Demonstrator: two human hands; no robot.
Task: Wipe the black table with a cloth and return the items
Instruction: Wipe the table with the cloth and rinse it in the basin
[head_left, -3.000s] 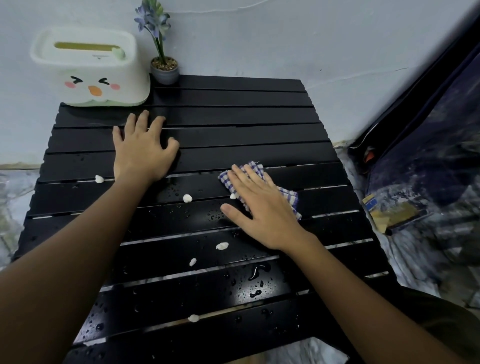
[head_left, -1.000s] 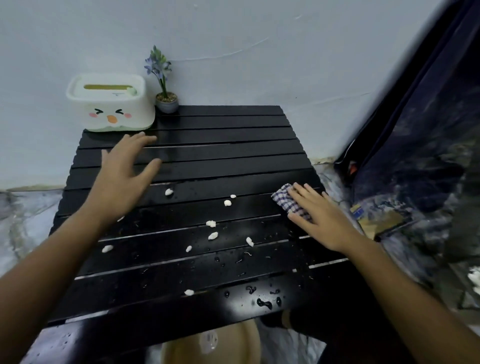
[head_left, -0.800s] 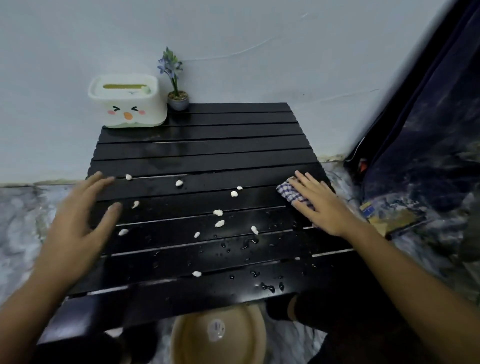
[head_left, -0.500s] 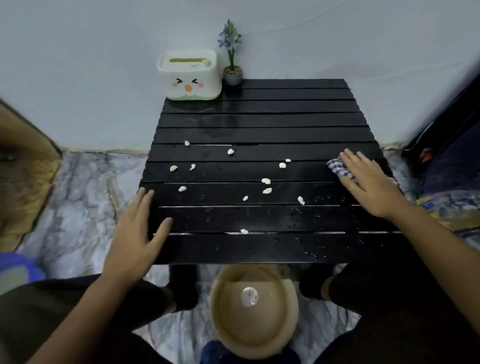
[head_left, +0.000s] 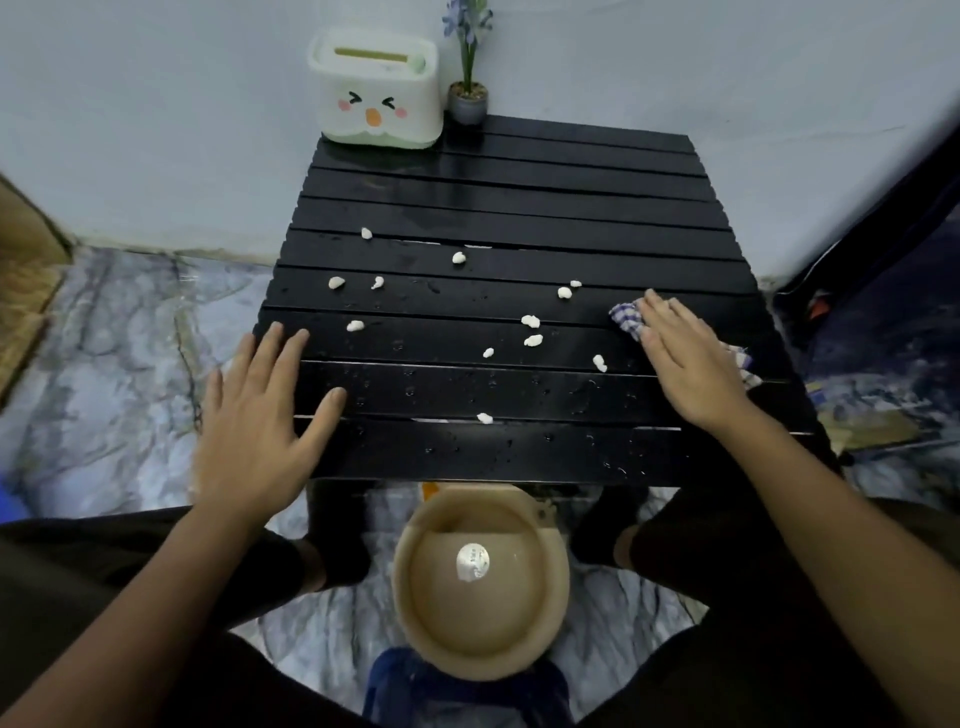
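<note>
Wiping stage, incomplete. The black desk carries scattered white crumbs and water droplets across its middle and near slats. The checked cloth lies at the desk's right edge, pinned flat under the right hand; its corners show beyond the fingertips and past the heel of the hand. The right hand's fingers are extended and close together, pressing down on the cloth rather than gripping it. The debris lies to the left of the cloth, so in my judgement the next stroke runs leftward or toward the near edge, where a tan basin sits on the floor below. The left hand is spread wide, holding nothing, at the near left corner; whether it touches the desk cannot be told. A tissue box and potted flower stand at the far edge.
</note>
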